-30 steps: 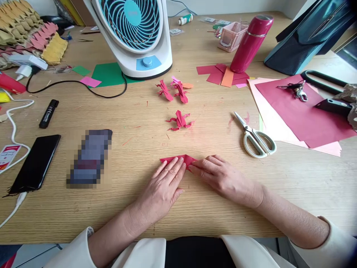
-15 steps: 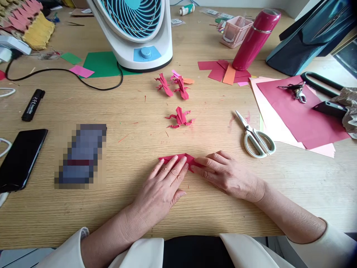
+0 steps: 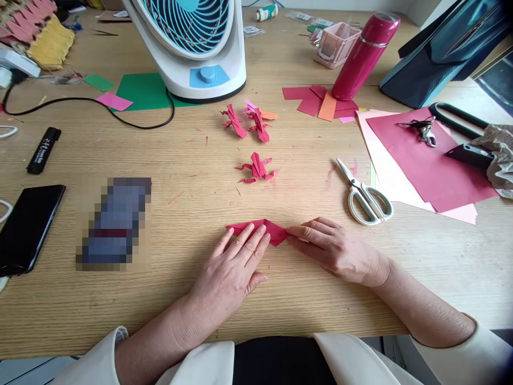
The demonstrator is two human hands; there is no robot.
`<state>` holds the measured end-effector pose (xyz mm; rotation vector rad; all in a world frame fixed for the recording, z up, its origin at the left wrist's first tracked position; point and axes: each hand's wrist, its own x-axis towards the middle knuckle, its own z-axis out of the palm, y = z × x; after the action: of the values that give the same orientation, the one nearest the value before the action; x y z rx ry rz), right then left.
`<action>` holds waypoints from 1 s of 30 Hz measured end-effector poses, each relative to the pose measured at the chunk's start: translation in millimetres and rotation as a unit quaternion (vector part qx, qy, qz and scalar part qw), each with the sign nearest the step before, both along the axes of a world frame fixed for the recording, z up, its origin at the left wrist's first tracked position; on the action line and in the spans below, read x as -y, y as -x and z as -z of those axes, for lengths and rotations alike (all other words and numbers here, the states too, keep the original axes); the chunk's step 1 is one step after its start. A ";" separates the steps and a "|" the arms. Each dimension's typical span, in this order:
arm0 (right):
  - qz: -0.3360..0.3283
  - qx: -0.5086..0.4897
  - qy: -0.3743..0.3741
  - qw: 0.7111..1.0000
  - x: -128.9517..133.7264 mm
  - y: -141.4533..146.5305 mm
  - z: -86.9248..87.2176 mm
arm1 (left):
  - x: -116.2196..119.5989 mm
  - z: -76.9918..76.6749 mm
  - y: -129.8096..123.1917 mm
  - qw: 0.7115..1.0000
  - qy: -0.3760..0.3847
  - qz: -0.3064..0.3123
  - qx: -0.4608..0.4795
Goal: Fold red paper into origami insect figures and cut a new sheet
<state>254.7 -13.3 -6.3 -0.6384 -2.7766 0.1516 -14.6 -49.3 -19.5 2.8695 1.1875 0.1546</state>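
A folded red paper [image 3: 276, 232] lies flat on the wooden table near its front edge. My left hand [image 3: 234, 267] rests on the paper's left part, palm down, fingers stretched out and pressing on it. The fingertips of my right hand [image 3: 334, 251] pinch the paper's right tip. Beyond the hands sits a red origami figure with thin legs [image 3: 257, 168]. Farther back are two more red figures, one at the left [image 3: 234, 122] and one at the right [image 3: 259, 126], beside small pink and orange pieces.
White-handled scissors [image 3: 366, 199] lie right of the figures. Red and pink sheets [image 3: 433, 166] are at the right, a red bottle [image 3: 364, 59] and a fan [image 3: 204, 80] at the back. Phones [image 3: 30, 227] and a black marker [image 3: 44, 151] lie at the left.
My right hand has slid slightly to the right along the paper, and more of the paper's right part shows. My left hand has stayed on the paper. The view has shifted slightly.
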 end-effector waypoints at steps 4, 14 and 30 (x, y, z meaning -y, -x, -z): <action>0.001 -0.003 -0.025 1.000 -1.7 -6.5 0.5 | -0.1 -1.7 -0.7 1.000 -0.001 -0.001 0.002; 0.015 -0.003 -0.045 0.999 -2.4 -3.9 1.2 | -1.0 0.9 0.3 1.000 -0.024 0.006 -0.010; 0.189 -0.120 0.109 0.969 -1.8 18.8 11.8 | -47.7 -8.6 -20.8 0.987 0.035 -0.035 0.151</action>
<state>235.8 -11.5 -18.2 -1.1095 -2.3741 0.4241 6.2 -1.6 -11.0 2.6240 1.2063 0.5180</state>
